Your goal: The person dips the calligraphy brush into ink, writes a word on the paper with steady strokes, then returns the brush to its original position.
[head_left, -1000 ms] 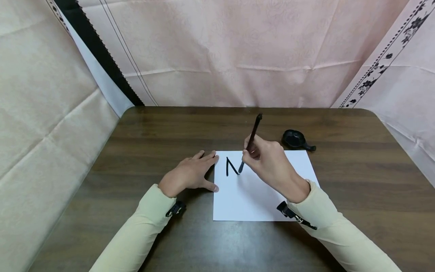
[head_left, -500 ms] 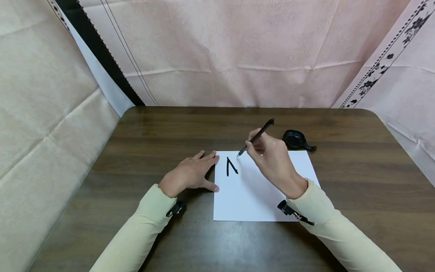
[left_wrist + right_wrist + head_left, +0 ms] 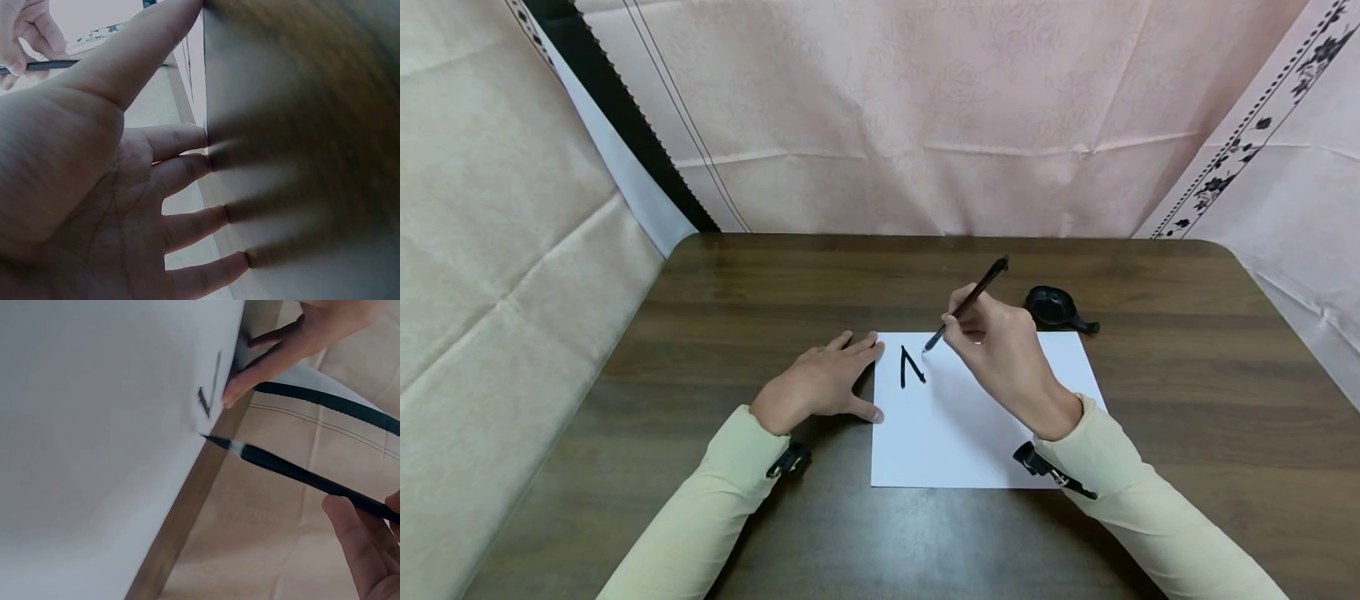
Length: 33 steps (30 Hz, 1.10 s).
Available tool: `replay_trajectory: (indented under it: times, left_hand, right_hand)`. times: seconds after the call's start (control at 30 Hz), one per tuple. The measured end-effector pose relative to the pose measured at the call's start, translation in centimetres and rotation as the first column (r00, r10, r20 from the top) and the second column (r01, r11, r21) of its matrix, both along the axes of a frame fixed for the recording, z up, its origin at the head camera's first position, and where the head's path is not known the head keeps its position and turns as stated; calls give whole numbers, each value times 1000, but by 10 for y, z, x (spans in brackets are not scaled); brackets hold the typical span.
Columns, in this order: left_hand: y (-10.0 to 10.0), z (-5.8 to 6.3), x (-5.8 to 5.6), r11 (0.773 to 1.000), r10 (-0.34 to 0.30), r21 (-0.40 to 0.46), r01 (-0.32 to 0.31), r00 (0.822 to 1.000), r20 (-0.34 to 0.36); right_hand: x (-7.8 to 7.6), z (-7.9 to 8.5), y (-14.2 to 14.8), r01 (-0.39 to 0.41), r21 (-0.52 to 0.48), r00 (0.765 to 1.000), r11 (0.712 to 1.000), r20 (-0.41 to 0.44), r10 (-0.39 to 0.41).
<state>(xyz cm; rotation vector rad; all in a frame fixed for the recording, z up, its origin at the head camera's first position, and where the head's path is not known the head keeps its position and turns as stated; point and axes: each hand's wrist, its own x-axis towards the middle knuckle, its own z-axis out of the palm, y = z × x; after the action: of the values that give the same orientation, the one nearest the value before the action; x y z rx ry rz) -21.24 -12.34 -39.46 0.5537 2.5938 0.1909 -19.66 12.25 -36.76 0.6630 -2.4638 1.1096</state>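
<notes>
My right hand (image 3: 1003, 358) pinches a dark ink brush (image 3: 976, 293) between thumb and fingers, its handle leaning up to the right. In the right wrist view the brush (image 3: 294, 470) has a pointed black tip and a pale band above it. That tip is at the paper's upper part, right of two black strokes (image 3: 912, 367), one upright and one slanting down from its top. The white paper (image 3: 955, 450) lies flat on the table. My left hand (image 3: 820, 387) lies with fingers spread, thumb and fingertips on the paper's left edge; the left wrist view shows its palm (image 3: 94, 206).
Beyond the paper's top right corner stands a small black dish (image 3: 1051, 307) with a short handle. The brown wooden table (image 3: 700, 500) ends at a back edge, behind which a pale pink cloth (image 3: 887, 108) hangs. Black straps sit at both wrists.
The brush was upright at the slanting stroke's lower end; it has lifted away, tilted right and moved up the paper. Since half a second ago its tip has come slightly down. The left hand stays put.
</notes>
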Motion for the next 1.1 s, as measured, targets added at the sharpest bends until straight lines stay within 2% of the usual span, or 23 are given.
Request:
replay_trajectory:
  times: [0.23, 0.43, 0.93, 1.1]
  left_hand:
    - [0, -1, -1, 1000, 9, -4, -9, 1000, 4]
    - [1, -1, -1, 1000, 10, -2, -10, 1000, -8]
    - [1, 2, 0, 1000, 0, -5, 0, 1000, 4]
    - [1, 3, 0, 1000, 0, 4, 0, 1000, 4]
  right_hand:
    - [9, 7, -2, -29, 32, 998, 999, 61, 27]
    - [11, 9, -3, -32, 59, 996, 998, 84, 27]
    - [-4, -6, -1, -23, 36, 999, 999, -38, 24]
    - [-5, -4, 1, -18, -3, 997, 1000, -80, 17]
